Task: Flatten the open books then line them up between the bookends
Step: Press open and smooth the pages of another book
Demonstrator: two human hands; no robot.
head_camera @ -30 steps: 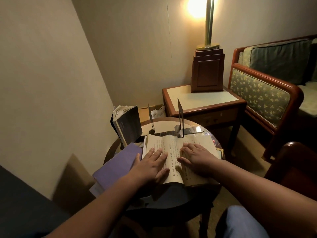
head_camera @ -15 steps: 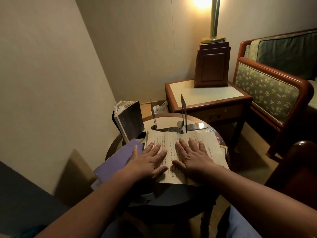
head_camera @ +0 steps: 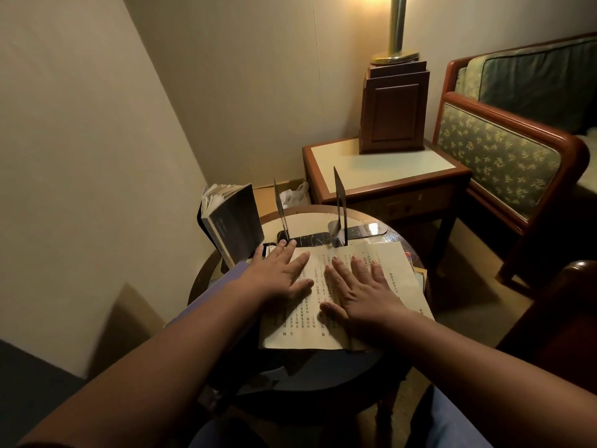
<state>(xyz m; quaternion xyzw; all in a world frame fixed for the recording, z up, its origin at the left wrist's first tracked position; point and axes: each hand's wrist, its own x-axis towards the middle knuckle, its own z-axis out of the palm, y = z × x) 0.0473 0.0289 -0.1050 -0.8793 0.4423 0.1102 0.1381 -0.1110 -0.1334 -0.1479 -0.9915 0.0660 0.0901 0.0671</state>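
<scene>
Head view: I have my left hand (head_camera: 277,279) and right hand (head_camera: 361,295) flat on the open book (head_camera: 307,328), one per page, fingers (head_camera: 357,270) straight and spread, gripping nothing, so they press the pages down either side of the spine. The book lies on the worktop (head_camera: 310,221) just before the upright bookends (head_camera: 340,205), handy, I judge, for standing it between them; a dark book (head_camera: 235,221) stands left of them.

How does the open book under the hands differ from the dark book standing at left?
The open book lies flat, cream printed pages up, pressed by the left hand and right hand; the dark book stands on end, cover showing, its pages fanned on top. Both rest on the round table.
</scene>
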